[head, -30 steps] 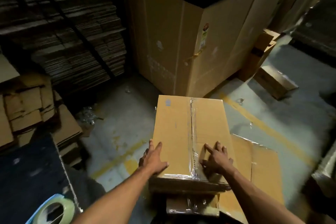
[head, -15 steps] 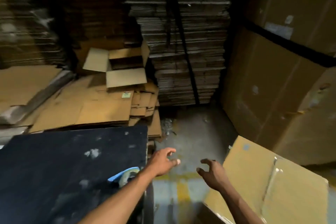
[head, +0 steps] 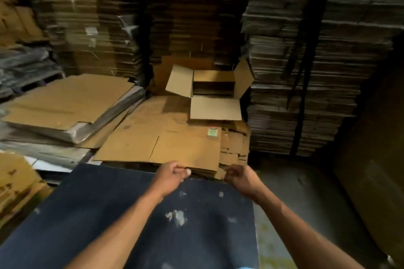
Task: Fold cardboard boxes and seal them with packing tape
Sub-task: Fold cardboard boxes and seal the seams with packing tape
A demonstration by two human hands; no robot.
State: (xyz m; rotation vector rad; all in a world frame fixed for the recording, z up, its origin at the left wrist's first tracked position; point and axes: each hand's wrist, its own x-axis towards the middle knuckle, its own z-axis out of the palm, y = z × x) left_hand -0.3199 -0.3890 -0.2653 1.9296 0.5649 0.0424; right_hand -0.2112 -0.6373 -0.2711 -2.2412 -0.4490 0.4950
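A flattened cardboard box (head: 175,146) tops a low pile of flat boxes just beyond the dark table (head: 131,214). My left hand (head: 172,174) pinches the near edge of that top sheet, thumb on top. My right hand (head: 239,176) is at the pile's near right corner with curled fingers; blur hides whether it grips anything. An erected box with its flaps open (head: 215,108) sits farther back on the pile. The taped box is out of view.
Tall strapped stacks of flat cardboard (head: 306,72) wall the back and right. A plastic-wrapped bundle of sheets (head: 65,102) lies at left. A large brown carton (head: 371,159) stands at far right, with bare concrete floor (head: 295,203) before it.
I have turned left, away from the taped box. Both hands left it, crossed over the dark table and reached the pile of flat boxes; the left hand now pinches the top sheet.
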